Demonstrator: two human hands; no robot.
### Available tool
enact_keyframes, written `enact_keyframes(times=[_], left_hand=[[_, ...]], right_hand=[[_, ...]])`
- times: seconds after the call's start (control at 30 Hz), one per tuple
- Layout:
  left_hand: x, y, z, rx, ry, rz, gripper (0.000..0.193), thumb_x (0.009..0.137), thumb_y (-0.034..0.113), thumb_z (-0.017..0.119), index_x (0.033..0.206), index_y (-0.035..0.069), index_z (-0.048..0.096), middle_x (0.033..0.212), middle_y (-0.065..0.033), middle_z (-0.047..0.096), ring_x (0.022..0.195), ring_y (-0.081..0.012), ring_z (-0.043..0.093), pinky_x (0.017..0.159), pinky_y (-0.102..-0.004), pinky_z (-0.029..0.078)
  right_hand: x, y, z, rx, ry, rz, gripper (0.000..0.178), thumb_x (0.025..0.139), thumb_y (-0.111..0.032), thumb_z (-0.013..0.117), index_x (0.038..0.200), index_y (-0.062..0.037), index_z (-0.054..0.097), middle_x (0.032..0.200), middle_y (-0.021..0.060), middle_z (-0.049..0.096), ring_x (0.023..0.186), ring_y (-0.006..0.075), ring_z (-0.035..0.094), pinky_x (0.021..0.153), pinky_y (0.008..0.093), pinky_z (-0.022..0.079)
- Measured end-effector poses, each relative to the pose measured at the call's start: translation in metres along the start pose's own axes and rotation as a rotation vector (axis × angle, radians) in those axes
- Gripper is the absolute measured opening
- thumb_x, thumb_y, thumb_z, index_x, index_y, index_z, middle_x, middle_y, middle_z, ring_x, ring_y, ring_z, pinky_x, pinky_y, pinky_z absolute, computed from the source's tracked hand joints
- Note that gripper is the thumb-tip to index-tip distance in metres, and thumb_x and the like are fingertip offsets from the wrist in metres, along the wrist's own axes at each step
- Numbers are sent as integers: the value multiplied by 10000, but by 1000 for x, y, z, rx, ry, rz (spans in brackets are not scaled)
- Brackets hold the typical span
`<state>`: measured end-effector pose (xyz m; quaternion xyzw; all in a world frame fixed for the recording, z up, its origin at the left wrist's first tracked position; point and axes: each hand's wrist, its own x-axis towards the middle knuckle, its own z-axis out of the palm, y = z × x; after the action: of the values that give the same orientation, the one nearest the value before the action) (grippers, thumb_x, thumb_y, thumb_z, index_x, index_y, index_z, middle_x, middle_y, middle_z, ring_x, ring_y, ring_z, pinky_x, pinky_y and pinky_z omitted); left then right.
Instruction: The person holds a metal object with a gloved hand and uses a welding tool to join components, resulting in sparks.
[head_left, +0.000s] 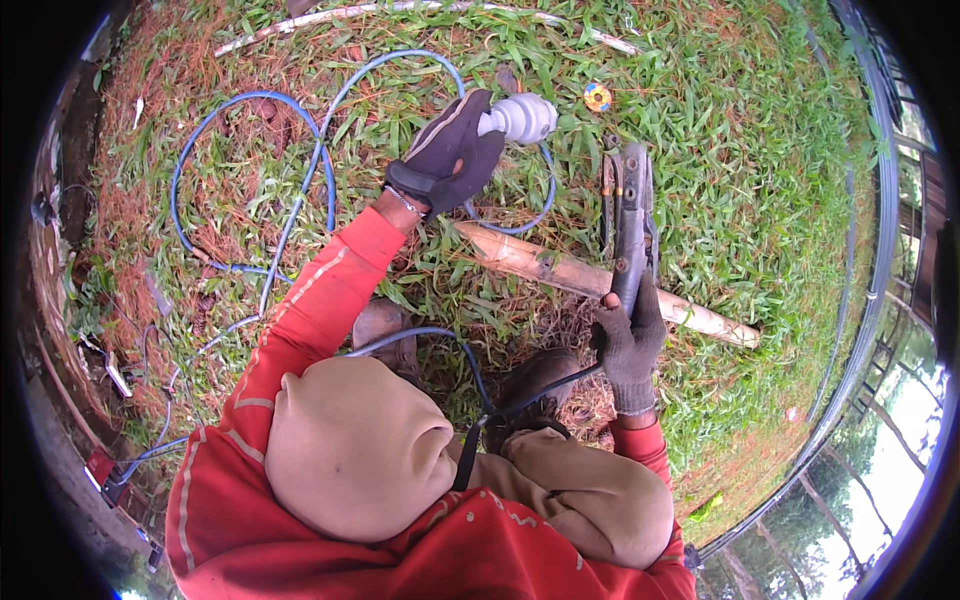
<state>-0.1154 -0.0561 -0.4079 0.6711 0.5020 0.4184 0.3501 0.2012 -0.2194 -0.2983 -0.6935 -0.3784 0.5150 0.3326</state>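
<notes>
My left hand (445, 150), in a dark glove, is closed on the narrow end of a pale grey ribbed, bulb-shaped piece (525, 118), holding it over the grass. My right hand (630, 345), in a grey knit glove, grips the lower end of a long dark grey tool (630, 220) with screw holes along its body. The tool points away from me and passes over a wooden stake (530, 258) with a pointed left end. A black cord (560, 385) runs from near my right hand toward my legs. Pliers with orange-and-black handles (607, 195) lie left of the tool.
Blue cable (300, 205) loops across the grass on the left and passes by my boots (540, 385). A small round orange-and-yellow disc (597, 97) lies beyond the tool. A pale pole (400, 8) lies at the far side. Thick cables (880, 200) curve along the right.
</notes>
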Motion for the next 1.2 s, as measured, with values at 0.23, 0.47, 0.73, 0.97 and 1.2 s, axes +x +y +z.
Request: enact_keyframes(times=[0.23, 0.47, 0.73, 0.97, 1.2], left_hand=[[10, -33, -13, 40, -67, -218, 650, 1136, 325, 651, 1649, 19, 395, 1175, -164, 706, 1000, -267, 715, 906, -429, 580], [17, -47, -4, 109, -3, -182, 617, 1139, 306, 646, 1632, 9, 422, 1210, -158, 699, 1024, -284, 716, 911, -431, 582], [8, -56, -8, 152, -22, -71, 659, 1100, 225, 689, 1664, 10, 425, 1334, -209, 692, 1140, -367, 730, 972, -474, 595], [7, -53, -9, 210, 14, -22, 588, 1099, 216, 695, 1590, -16, 471, 1320, -265, 701, 1130, -453, 735, 953, -510, 608], [7, -55, -5, 235, 20, -6, 576, 1099, 189, 686, 1601, 3, 474, 1326, -262, 697, 1142, -433, 731, 953, -503, 611]], right_hand=[[22, 2, 9, -317, -45, -297, 732, 1054, -100, 756, 1687, 81, 438, 1122, 71, 710, 821, 85, 625, 697, 267, 550], [33, -25, 24, -519, -149, -339, 687, 1089, -123, 692, 1640, 187, 423, 1547, 353, 638, 1431, 340, 642, 1189, 402, 488], [51, -14, 26, -569, -161, -435, 689, 1057, -93, 695, 1632, 184, 435, 1484, 337, 679, 1349, 334, 698, 1138, 397, 528], [52, -12, 28, -560, -169, -388, 681, 1040, -69, 696, 1624, 179, 450, 1392, 334, 725, 1257, 307, 741, 1078, 390, 565], [59, -16, 28, -533, -168, -415, 653, 1085, -241, 707, 1571, 150, 516, 1236, 394, 740, 1114, 515, 782, 915, 497, 628]])
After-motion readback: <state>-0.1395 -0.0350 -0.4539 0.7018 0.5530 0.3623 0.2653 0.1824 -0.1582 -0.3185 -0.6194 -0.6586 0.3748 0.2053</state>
